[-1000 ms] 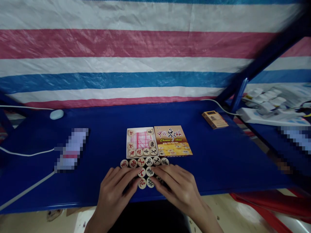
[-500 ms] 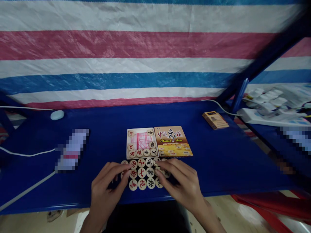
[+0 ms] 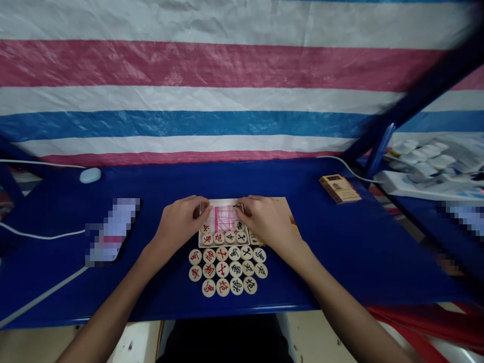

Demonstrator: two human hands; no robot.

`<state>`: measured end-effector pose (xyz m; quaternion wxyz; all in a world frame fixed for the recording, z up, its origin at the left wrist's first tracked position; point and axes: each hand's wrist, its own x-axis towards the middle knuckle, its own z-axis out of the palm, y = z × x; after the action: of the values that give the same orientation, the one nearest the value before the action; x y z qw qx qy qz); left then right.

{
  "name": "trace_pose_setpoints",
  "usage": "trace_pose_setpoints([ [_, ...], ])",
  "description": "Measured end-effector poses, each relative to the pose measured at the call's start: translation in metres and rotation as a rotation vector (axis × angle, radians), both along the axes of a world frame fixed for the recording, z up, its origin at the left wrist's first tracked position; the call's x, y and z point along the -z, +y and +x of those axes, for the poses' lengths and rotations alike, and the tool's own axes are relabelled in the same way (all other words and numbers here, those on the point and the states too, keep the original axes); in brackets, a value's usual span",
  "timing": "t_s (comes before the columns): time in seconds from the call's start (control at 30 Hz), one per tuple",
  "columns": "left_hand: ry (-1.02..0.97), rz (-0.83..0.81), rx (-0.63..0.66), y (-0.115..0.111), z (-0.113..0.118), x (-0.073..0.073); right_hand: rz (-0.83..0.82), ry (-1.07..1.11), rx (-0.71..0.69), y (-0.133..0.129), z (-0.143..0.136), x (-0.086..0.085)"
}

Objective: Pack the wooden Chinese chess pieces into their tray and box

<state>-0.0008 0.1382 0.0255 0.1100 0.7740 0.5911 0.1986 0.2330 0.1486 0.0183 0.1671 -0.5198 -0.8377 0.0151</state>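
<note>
My left hand (image 3: 181, 219) reaches over the far left corner of an open white box (image 3: 223, 245), its thumb and fingers closed around a chess piece there, mostly hidden. At the far right corner my right hand (image 3: 264, 217) pinches another piece in the same way, also largely covered. Inside the box lie a folded pink-lined sheet (image 3: 224, 218) and several round Chinese chess pieces (image 3: 219, 238) along the near and side edges. Nearer to me, more pieces (image 3: 222, 269) are laid in three rows, red characters left, black characters right.
The printed box lid (image 3: 285, 209) lies right of the box, partly under my right hand. A small brown carton (image 3: 339, 189) sits farther right. On the left are a phone (image 3: 115, 224), white cables and a pale rounded case (image 3: 90, 175). A power strip (image 3: 412, 184) stands at the right.
Both hands have moved forward from the rows of loose pieces to the box's far corners. The rows are now uncovered, while the lid is partly hidden.
</note>
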Motion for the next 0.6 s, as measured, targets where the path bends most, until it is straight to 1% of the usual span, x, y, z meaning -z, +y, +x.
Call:
trace_pose_setpoints([
  [0.13,-0.055,-0.067,0.038,-0.0044,-0.0059,0.0033,-0.036,0.038,-0.043,-0.0012,0.0040,0.0073],
  [0.27,-0.125,-0.093,0.092,-0.0043,-0.0084,0.0047,-0.032,0.062,-0.057,-0.0034,0.0028,0.0053],
  [0.33,-0.125,-0.088,0.095,-0.0047,-0.0081,0.0041,-0.022,0.073,-0.050,-0.0053,0.0016,0.0035],
  [0.4,-0.064,-0.068,0.052,-0.0058,-0.0073,0.0031,-0.014,0.078,-0.037,-0.0068,0.0011,0.0028],
  [0.5,0.084,-0.013,-0.020,-0.0081,-0.0055,0.0030,-0.014,0.070,-0.016,-0.0075,0.0013,0.0039],
  [0.6,0.175,0.027,-0.026,-0.0100,-0.0026,0.0055,-0.018,0.044,-0.011,-0.0073,0.0004,0.0062],
])
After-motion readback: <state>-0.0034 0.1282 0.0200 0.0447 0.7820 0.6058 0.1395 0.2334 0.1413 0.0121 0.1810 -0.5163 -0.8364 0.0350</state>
